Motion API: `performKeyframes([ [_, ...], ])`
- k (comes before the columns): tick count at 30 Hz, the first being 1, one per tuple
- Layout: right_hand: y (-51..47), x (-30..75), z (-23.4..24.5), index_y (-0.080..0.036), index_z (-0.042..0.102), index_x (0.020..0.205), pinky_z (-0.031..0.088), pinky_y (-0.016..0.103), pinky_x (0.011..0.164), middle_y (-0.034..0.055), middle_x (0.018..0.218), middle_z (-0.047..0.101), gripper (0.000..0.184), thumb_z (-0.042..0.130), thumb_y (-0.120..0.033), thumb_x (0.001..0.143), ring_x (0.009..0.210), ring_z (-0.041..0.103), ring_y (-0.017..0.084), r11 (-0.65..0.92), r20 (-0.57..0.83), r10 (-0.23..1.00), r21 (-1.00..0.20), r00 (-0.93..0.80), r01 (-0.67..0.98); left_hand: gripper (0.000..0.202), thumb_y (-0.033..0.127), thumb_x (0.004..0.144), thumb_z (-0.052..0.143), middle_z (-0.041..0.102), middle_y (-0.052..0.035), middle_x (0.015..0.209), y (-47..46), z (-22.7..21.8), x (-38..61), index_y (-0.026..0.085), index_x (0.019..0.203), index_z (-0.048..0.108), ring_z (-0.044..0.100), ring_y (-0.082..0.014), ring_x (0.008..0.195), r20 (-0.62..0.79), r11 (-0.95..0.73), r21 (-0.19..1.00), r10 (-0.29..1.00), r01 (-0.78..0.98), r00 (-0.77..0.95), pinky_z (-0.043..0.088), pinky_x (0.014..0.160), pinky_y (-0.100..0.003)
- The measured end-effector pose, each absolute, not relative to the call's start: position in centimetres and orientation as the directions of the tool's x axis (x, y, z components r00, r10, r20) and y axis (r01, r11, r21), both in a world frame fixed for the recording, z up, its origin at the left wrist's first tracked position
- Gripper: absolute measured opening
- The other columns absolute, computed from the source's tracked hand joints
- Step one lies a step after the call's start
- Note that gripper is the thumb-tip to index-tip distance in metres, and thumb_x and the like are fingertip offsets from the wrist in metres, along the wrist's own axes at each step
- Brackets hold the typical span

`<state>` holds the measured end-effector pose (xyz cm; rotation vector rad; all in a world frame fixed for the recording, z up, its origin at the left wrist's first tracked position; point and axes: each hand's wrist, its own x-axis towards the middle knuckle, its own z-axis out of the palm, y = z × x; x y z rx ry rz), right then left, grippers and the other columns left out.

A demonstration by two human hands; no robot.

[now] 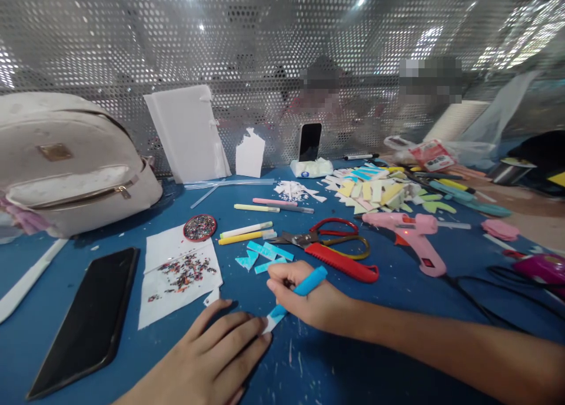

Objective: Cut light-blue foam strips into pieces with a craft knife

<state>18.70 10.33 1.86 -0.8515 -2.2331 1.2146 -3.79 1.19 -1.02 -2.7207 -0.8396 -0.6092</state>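
In the head view my right hand (304, 296) is closed around a blue marker (312, 280), slanted with its lower end on a small paper strip (273, 316). The strip is blue at its upper end and white at its lower end. My left hand (220, 346) lies flat on the table, its fingers stretched out and the fingertips pressing on the white end. Several blue-coloured paper pieces (265, 252) lie just beyond my right hand. Capped-looking yellow (242, 238) and green-tipped markers (246, 229) lie behind them, near scissors (304, 239) and a red-handled cutter (342, 262).
A black phone (88, 316) and a paper with glitter (180, 275) lie to the left, by a white backpack (75, 163). On the right are a pink glue gun (410, 234) with a black cord and a pile of paper strips (375, 190). Another phone (309, 142) stands behind.
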Motion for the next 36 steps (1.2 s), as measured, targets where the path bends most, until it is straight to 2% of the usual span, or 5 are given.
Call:
performKeyframes([
  [18, 10.43, 18.88, 2.24, -0.021, 0.024, 0.061, 0.023, 0.025, 0.051, -0.0071, 0.058, 0.023, 0.037, 0.046, -0.021, 0.091, 0.055, 0.026, 0.010, 0.400, 0.057, 0.669, -0.868, -0.741, 0.294, 0.039, 0.027, 0.105, 0.036, 0.058, 0.0032, 0.139, 1.28, -1.37, -4.00, 0.023, 0.136, 0.059, 0.051, -0.0179, 0.124, 0.457, -0.805, -0.118, 0.475, 0.581, 0.752, 0.009, 0.124, -0.040],
  [21, 10.48, 18.89, 2.25, -0.020, 0.030, 0.062, 0.026, 0.025, 0.053, -0.0062, 0.059, 0.032, 0.034, 0.045, -0.022, 0.092, 0.057, 0.032, 0.010, 0.388, 0.072, 0.703, -0.872, -0.707, 0.298, 0.039, 0.028, 0.105, 0.037, 0.058, 0.0038, 0.140, 1.30, -1.32, -3.96, 0.023, 0.138, 0.057, 0.050, -0.0178, 0.124, 0.449, -0.801, -0.121, 0.483, 0.586, 0.752, 0.009, 0.124, -0.040],
  [26, 10.43, 18.85, 2.23, -0.021, 0.026, 0.061, 0.024, 0.026, 0.052, -0.0069, 0.057, 0.026, 0.036, 0.045, -0.021, 0.091, 0.055, 0.028, 0.010, 0.385, 0.051, 0.682, -0.873, -0.730, 0.298, 0.038, 0.030, 0.104, 0.041, 0.058, 0.0009, 0.139, 1.28, -1.46, -3.98, 0.022, 0.137, 0.057, 0.051, -0.0190, 0.123, 0.455, -0.803, -0.143, 0.466, 0.579, 0.759, 0.021, 0.122, -0.041],
  [31, 10.41, 18.88, 2.09, -0.021, 0.028, 0.062, 0.025, 0.026, 0.052, -0.0067, 0.058, 0.029, 0.034, 0.045, -0.022, 0.092, 0.056, 0.030, 0.010, 0.386, 0.056, 0.691, -0.872, -0.721, 0.302, 0.039, 0.027, 0.105, 0.037, 0.058, 0.0026, 0.139, 1.31, -1.39, -4.07, 0.022, 0.137, 0.057, 0.050, -0.0175, 0.124, 0.449, -0.808, -0.115, 0.477, 0.578, 0.756, 0.009, 0.124, -0.040],
  [36, 10.38, 18.78, 2.38, -0.020, 0.029, 0.062, 0.025, 0.026, 0.053, -0.0061, 0.059, 0.030, 0.034, 0.044, -0.022, 0.092, 0.057, 0.031, 0.010, 0.360, 0.040, 0.705, -0.880, -0.708, 0.309, 0.039, 0.026, 0.106, 0.034, 0.059, 0.0031, 0.138, 1.32, -1.25, -4.01, 0.022, 0.137, 0.058, 0.050, -0.0171, 0.123, 0.448, -0.810, -0.105, 0.480, 0.577, 0.754, 0.010, 0.124, -0.040],
])
